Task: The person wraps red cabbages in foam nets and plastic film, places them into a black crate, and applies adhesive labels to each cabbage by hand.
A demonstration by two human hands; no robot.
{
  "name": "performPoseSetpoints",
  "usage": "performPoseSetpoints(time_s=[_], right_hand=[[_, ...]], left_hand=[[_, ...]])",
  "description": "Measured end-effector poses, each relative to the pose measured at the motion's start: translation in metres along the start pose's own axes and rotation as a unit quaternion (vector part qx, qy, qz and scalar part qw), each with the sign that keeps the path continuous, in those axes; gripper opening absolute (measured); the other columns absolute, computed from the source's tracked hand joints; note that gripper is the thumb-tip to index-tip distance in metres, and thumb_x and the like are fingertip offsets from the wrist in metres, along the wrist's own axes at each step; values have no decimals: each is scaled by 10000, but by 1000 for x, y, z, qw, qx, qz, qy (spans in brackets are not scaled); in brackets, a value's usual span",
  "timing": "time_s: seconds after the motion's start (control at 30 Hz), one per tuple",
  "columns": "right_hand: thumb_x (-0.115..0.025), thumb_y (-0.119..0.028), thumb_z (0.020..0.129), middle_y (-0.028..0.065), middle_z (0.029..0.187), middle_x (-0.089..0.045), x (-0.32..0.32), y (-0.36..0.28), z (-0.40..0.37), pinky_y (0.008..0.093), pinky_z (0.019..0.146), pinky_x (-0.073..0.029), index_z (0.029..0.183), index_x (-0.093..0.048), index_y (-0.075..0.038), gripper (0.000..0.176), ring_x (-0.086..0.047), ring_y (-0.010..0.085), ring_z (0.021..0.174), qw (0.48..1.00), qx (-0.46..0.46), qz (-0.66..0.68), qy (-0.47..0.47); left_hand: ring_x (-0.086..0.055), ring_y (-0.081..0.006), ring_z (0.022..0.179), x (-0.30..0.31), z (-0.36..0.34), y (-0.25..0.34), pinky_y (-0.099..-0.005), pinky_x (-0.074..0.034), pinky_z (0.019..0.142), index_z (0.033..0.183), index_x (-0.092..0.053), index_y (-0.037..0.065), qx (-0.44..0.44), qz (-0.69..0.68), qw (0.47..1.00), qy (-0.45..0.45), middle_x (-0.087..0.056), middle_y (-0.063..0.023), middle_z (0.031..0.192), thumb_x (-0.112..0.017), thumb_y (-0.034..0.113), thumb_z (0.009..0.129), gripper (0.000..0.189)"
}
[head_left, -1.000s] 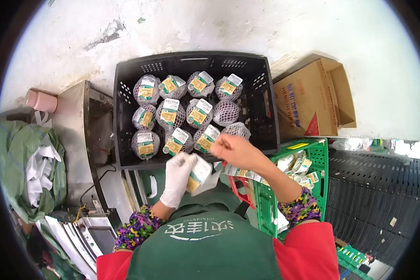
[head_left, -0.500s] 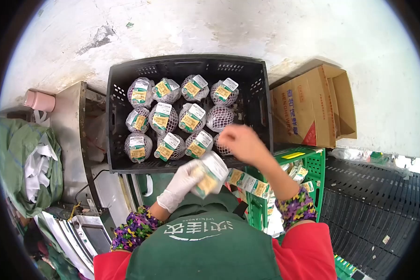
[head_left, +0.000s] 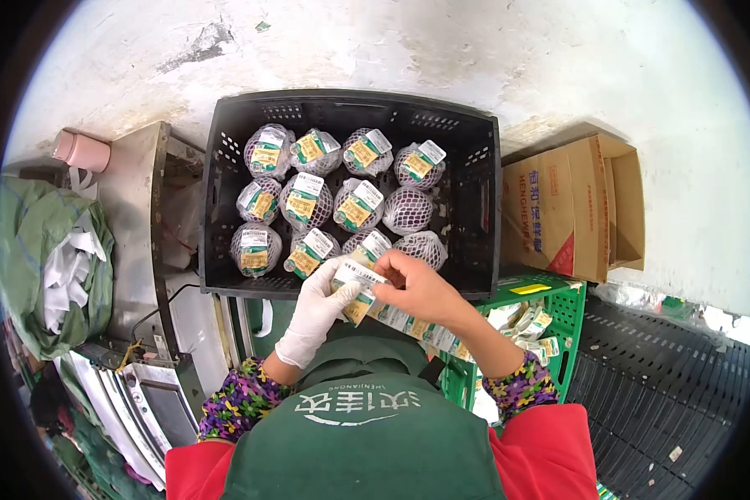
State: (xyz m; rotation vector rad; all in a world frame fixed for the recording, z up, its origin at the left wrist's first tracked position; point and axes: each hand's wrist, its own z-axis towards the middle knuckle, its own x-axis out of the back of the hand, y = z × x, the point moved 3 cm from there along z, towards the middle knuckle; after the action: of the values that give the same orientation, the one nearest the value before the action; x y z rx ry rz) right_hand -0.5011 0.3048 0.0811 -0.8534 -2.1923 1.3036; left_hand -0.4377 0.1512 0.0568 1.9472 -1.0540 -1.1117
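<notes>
My left hand, in a white glove, is closed on a strip of printed labels in front of the black crate. The bare fingers of my right hand pinch the edge of the white-topped label at the strip's near end. Inside the black crate sit rows of round, purplish produce in white mesh sleeves, most bearing a green, yellow and white label, such as the netted ball. Two on the right, a middle-row ball and a front-row ball, show no label.
A green crate with more labels stands at the right, below a cardboard box. Black slatted crates lie further right. On the left are a metal cabinet, a green sack and a pink bottle.
My right hand has come from above the front-right produce down to the label in my left hand and now grips its edge. The front-right ball has come into fuller view.
</notes>
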Motion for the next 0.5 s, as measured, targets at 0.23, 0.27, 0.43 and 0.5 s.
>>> performPoseSetpoints(time_s=[0.23,0.27,0.43,0.5], right_hand=[[-610,-149,830,12,759,-521,-10,10,-2,267,641,-420,967,-523,0,220,-476,89,692,999,2,13,31],[-610,-149,830,12,759,-521,-12,11,-2,267,641,-420,967,-523,0,220,-476,89,692,999,2,13,31],[-599,-142,845,35,811,-574,-18,0,-9,275,685,-443,1016,-546,9,234,-518,96,736,998,37,-13,43],[-604,-152,848,42,817,-588,-16,-5,-7,280,692,-450,1006,-554,12,233,-531,99,743,998,51,13,42]], left_hand=[[-605,-88,806,17,3,-5,-239,-498,741,986,-643,-7,0,19,999,-40,-658,-33,907,-613,14,861,130],[-605,-88,806,17,3,-4,-239,-498,741,986,-643,-7,0,19,999,-41,-658,-33,907,-613,14,861,130],[-612,-100,831,20,1,8,-247,-490,772,982,-633,-21,3,36,999,-29,-662,-57,918,-619,4,854,131],[-599,-86,817,22,2,10,-234,-486,757,967,-639,-20,-24,92,994,-59,-657,-44,896,-624,4,852,118]])
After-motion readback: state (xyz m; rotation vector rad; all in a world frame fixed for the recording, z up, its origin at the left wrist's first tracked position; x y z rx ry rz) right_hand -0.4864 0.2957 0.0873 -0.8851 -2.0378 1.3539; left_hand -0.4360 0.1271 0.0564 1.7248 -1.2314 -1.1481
